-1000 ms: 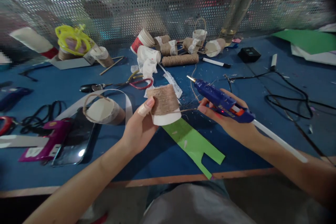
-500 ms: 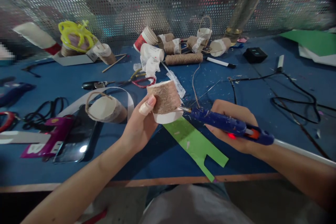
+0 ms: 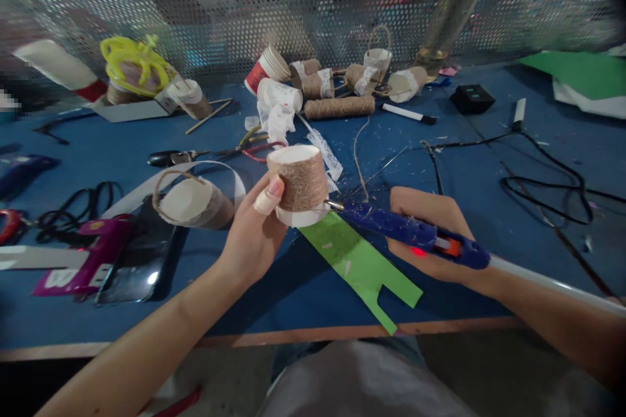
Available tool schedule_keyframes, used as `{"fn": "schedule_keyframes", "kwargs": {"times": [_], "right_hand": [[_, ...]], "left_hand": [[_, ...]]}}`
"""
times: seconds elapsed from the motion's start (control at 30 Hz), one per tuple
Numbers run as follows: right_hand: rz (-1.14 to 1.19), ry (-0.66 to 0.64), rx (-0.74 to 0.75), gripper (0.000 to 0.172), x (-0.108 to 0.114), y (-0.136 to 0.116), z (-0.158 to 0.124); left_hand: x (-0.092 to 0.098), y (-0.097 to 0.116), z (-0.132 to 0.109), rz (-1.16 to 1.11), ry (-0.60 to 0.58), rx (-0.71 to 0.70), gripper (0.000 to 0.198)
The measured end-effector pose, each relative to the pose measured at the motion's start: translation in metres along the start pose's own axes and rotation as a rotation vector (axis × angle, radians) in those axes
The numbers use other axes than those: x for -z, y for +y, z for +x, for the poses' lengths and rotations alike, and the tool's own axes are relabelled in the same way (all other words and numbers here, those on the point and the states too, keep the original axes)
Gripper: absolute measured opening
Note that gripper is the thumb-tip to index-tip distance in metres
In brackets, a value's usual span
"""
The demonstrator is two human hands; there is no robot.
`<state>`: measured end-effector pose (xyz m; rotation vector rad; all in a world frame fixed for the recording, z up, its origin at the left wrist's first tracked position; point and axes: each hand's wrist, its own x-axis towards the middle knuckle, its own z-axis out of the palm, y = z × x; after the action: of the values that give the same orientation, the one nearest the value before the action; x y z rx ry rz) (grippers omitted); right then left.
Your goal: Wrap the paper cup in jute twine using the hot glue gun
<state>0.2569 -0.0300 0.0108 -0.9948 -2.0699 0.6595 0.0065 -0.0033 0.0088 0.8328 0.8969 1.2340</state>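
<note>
A paper cup (image 3: 299, 184) wrapped in brown twine is held in my left hand (image 3: 255, 234), its white opening tipped up toward me and a bare white band showing at the lower end. Tape or a bandage circles my left thumb. My right hand (image 3: 433, 228) grips a blue glue gun (image 3: 391, 220) with a white glue stick out of its back. The gun's metal nozzle points left and meets, or nearly meets, the cup's lower right side at the twine's edge. A red light glows on the gun. Under the cup lies a green cut sheet (image 3: 362, 267).
Left of my hand stands a twine-handled cup (image 3: 193, 202), beside a phone (image 3: 139, 257) and a purple item (image 3: 88, 257). Red-handled scissors (image 3: 259, 151), a twine roll (image 3: 340, 107) and a white marker (image 3: 408, 114) lie behind. A black cable (image 3: 548, 189) loops at right; perforated metal (image 3: 313, 6) backs the table.
The cup has turned a little more upright, so its white opening shows more. The glue gun nozzle stays at its lower right side. The whole view has shifted slightly.
</note>
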Motion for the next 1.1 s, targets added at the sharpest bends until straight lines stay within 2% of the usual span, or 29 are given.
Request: {"fn": "schedule_keyframes", "kwargs": {"times": [0.23,0.43,0.53,0.87,1.0,1.1], "right_hand": [[0.004,-0.014,0.043,0.032,-0.004,-0.001,-0.003],[0.043,0.015,-0.010,0.032,-0.005,-0.003,-0.003],[0.036,0.014,0.016,0.033,-0.002,-0.001,-0.001],[-0.021,-0.026,-0.013,0.031,-0.001,0.002,0.000],[0.051,-0.024,0.003,0.028,-0.004,0.003,-0.003],[0.072,-0.038,-0.004,0.028,-0.006,0.003,-0.004]], "left_hand": [[0.002,-0.006,-0.001,0.007,0.007,-0.045,0.037],[-0.001,-0.001,-0.001,-0.003,-0.012,-0.005,0.032],[-0.003,0.002,-0.001,-0.005,-0.015,0.002,0.032],[-0.013,0.007,-0.002,-0.036,0.054,0.040,0.028],[-0.008,0.000,-0.001,-0.010,0.054,0.025,0.033],[-0.002,-0.005,-0.002,0.023,-0.011,0.028,0.044]]}}
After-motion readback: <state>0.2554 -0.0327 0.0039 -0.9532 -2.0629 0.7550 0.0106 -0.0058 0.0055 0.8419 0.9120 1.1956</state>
